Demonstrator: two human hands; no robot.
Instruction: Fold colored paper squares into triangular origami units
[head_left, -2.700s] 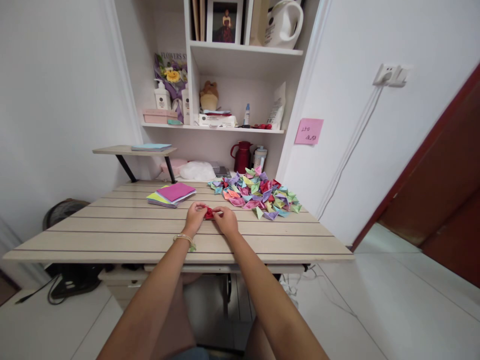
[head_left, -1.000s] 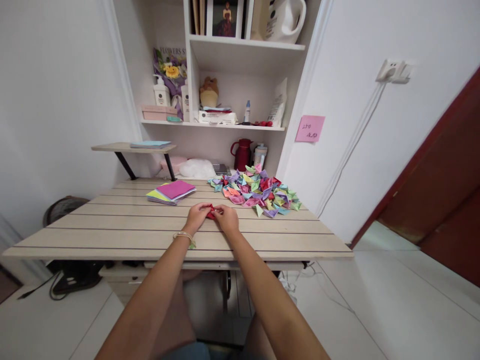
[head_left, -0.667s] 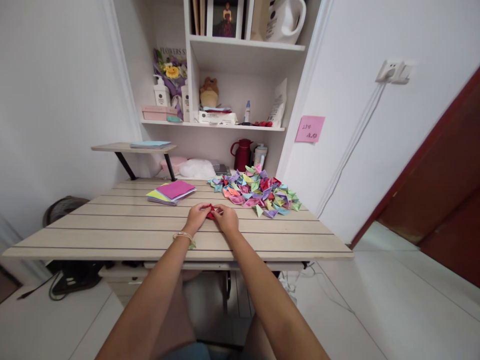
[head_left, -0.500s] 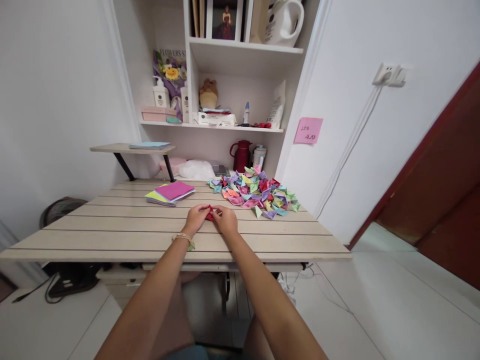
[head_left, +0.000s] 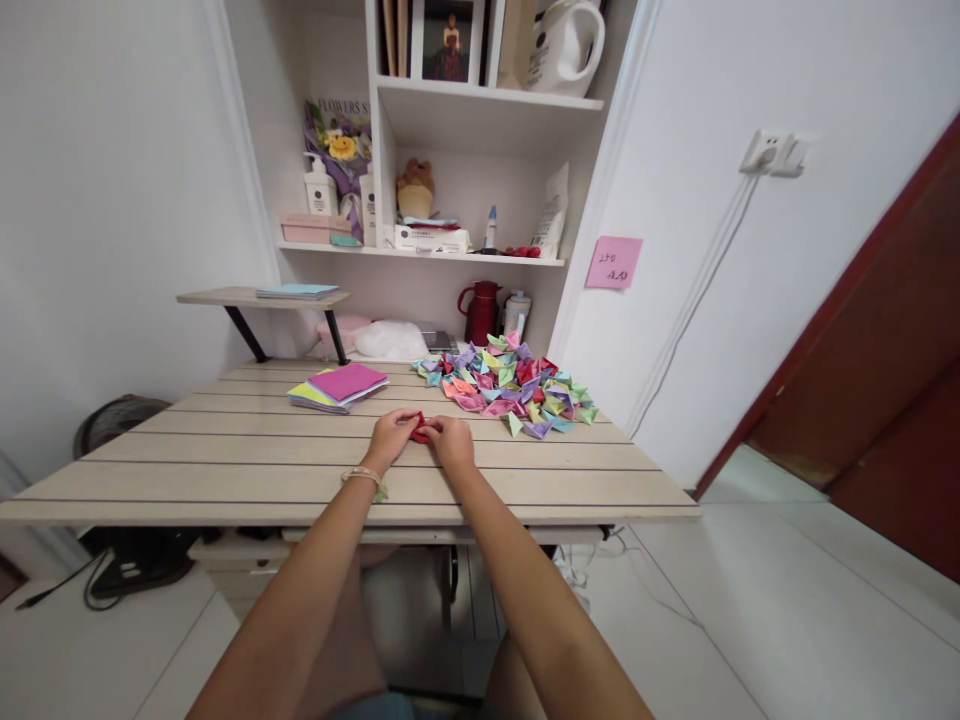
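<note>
both left hand (head_left: 391,436) and right hand (head_left: 453,442) pinch red folded paper (head_left: 419,431) on table (head_left: 225,470).

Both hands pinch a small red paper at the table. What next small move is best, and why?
Probably press the crease flat: the left hand and right hand pinch the red paper between them, low on the table, while folded pieces lie piled to its right.

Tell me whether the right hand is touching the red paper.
Touching. The head view shows the fingertips of the right hand closed on the red paper, with no gap between them; the left hand pinches it from the other side.
</note>
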